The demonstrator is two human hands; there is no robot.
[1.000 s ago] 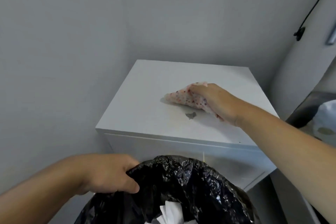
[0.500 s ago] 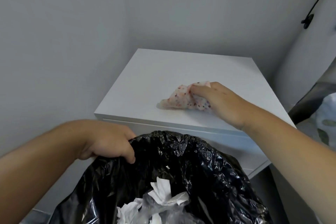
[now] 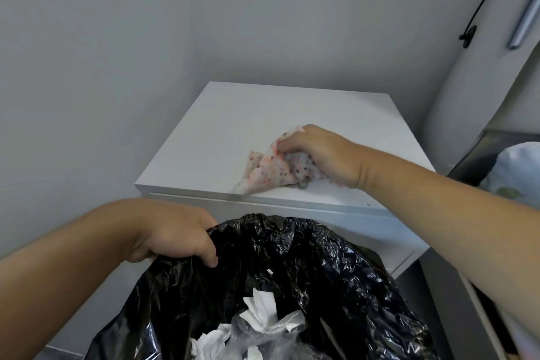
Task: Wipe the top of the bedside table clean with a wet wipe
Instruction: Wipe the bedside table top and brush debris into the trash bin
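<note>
A white bedside table (image 3: pixel 233 126) stands in a corner of grey walls. My right hand (image 3: pixel 327 155) rests on its top near the front edge and grips a crumpled wet wipe (image 3: pixel 271 172), which is speckled with pink and dark stains. The wipe's tip reaches the table's front edge. My left hand (image 3: pixel 172 231) is closed on the rim of a black bin bag (image 3: pixel 306 266), held open just below and in front of the table. White crumpled paper (image 3: pixel 263 318) lies inside the bag.
Grey walls close in on the left and behind. A black cable (image 3: pixel 482 6) hangs down the right wall beside a metal handle (image 3: pixel 526 17). At the right edge is a dark surface with a pale bag (image 3: pixel 517 172).
My right hand dragged the wipe from the middle of the top toward the front edge and bunched it up. The grey smudge is no longer visible. My left hand lifted the bag closer to the table.
</note>
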